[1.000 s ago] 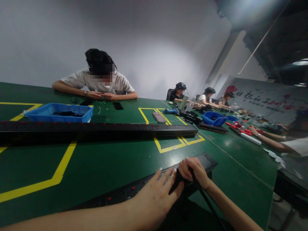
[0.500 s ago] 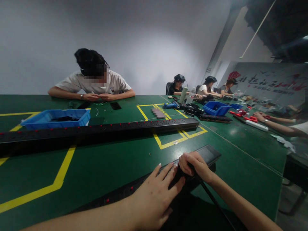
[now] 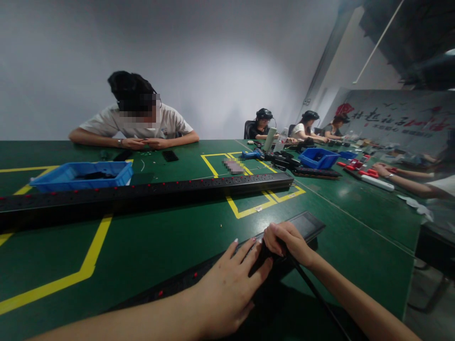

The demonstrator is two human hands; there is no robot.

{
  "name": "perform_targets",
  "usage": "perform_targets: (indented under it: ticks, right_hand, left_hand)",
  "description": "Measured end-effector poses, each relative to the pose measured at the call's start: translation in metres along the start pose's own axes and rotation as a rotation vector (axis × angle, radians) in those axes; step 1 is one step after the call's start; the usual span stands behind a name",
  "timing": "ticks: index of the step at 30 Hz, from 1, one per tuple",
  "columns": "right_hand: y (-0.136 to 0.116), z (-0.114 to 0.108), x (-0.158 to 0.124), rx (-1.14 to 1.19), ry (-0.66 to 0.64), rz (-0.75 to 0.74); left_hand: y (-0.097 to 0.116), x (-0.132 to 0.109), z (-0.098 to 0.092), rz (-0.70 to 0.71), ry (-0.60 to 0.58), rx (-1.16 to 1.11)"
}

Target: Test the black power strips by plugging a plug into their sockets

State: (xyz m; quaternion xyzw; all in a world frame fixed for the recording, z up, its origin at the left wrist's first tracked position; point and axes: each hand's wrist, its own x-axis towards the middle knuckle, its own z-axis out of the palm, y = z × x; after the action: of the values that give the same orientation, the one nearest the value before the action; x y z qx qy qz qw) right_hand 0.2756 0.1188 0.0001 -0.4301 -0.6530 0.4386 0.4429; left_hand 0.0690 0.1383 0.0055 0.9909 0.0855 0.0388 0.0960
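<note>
The view shifted; hands (image 3: 231, 282) (right one (image 3: 287, 242) gripping cable (image 3: 313, 290)) on black strip (image 3: 302, 224).

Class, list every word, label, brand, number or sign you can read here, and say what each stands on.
"起 … 子": large black characters on the far wall; the rest of that line is too blurred to quote surely.
Smaller line beneath it: too small to read.
Clear bottle: any label too small to read.
Nearest black strip: no readable lettering.
</note>
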Motion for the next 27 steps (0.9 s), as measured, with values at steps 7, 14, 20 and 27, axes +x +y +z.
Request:
perform_targets:
  ticks: [7, 14, 20, 27]
  right_hand:
    - [-0.0001, -0.0005, -0.0008, -0.027, -0.004, 0.003]
    - [-0.0019, -0.0003, -0.0009, -0.043, -0.012, -0.018]
    - [-0.0022, -0.0006, -0.0015, -0.056, -0.022, -0.010]
    - [-0.0011, -0.0013, -0.0013, -0.062, -0.028, 0.005]
  left_hand:
    - [0.0000, 0.0008, 0.0010, 0.008, 0.017, 0.000]
    - [-0.0021, 0.0003, 0.0032, 0.017, 0.040, -0.004]
    - [-0.0027, -0.0008, 0.0045, 0.016, 0.038, -0.009]
    - [-0.0023, -0.0014, 0.0057, 0.018, 0.048, -0.021]
